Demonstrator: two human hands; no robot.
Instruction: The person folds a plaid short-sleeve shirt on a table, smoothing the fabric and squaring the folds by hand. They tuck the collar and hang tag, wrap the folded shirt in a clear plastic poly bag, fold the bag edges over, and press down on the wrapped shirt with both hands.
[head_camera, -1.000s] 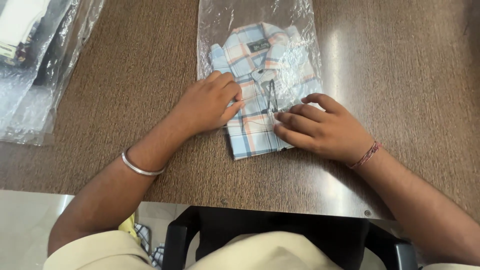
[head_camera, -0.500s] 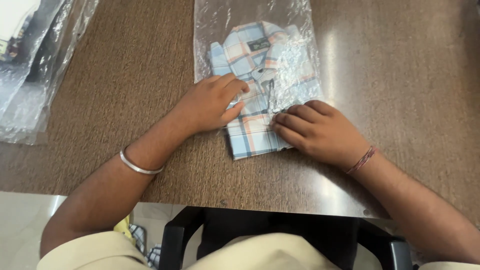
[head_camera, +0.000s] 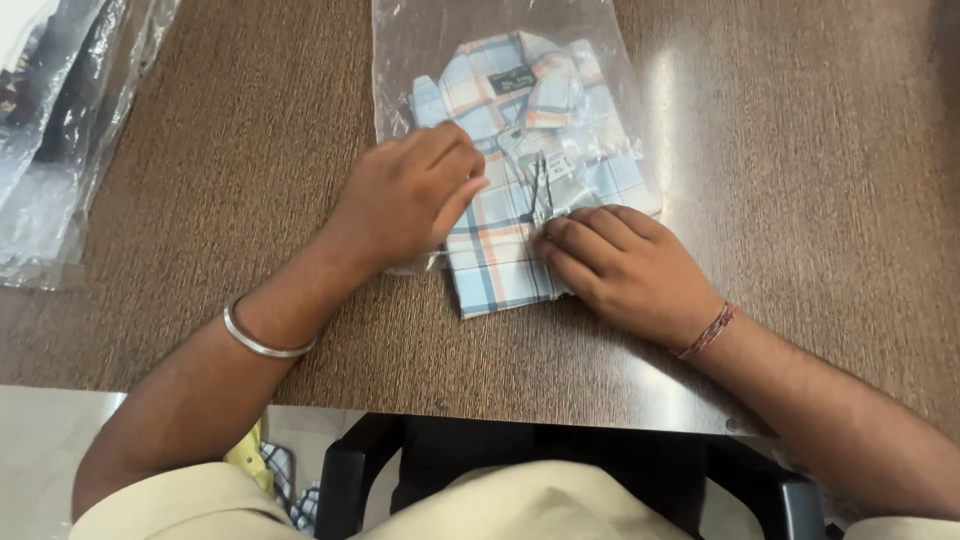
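Observation:
A folded plaid shirt in light blue, white and orange lies on the brown table, collar away from me. Its upper part sits inside a clear plastic bag; its lower end sticks out toward me. My left hand is lifted slightly at the shirt's left side, fingers curled and pinching the bag's open edge. My right hand rests on the shirt's right side, fingertips curled on the bag's edge near a small hang tag. A metal bangle is on my left wrist, a red thread on my right.
Several clear plastic bags holding dark garments are piled at the table's far left. The table's front edge runs just below my forearms. A black chair is under me, and checked cloth shows by the floor at lower left.
My left hand has lifted and moved up over the shirt's left side, taking the bag's edge along. The bag has shifted a little on the shirt. My right hand's fingers have curled in.

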